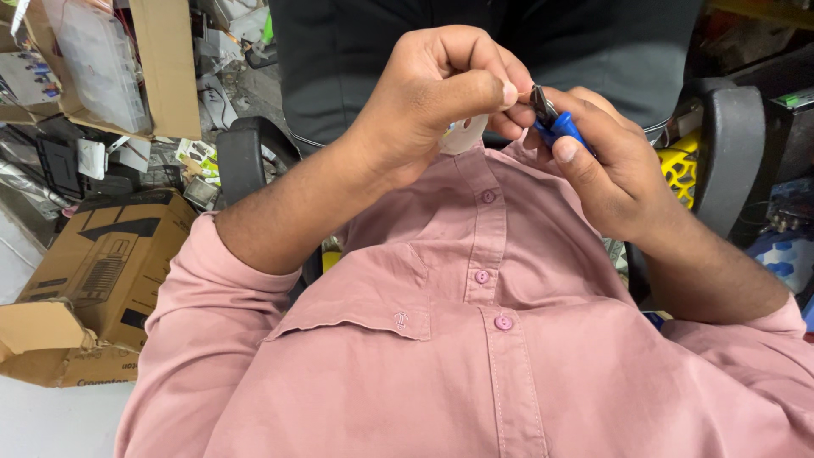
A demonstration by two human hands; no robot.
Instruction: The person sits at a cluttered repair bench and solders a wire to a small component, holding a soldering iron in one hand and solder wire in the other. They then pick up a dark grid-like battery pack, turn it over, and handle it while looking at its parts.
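- Two hands meet at 12 o'clock above our pink shirt (pixel 475 339).
- Left hand (pixel 432 102) pinches a small white part (pixel 465 136).
- Right hand (pixel 610 170) clamps blue-handled cutters (pixel 555 123), jaws at the part; the next squeeze needs steady alignment.

a black office chair (pixel 729 144) with padded armrests fills the middle of the view, and everything else crowds around it. to the chair's left a brown cardboard box with black printing (pixel 102 271) lies on a pale floor (pixel 51 420), and above that box a taller open carton (pixel 161 68) holds a clear plastic organiser case (pixel 97 59), with cables and small packets heaped between them. to the chair's right sit a yellow perforated plastic piece (pixel 678 174) and a dim shelf of clutter (pixel 788 102).
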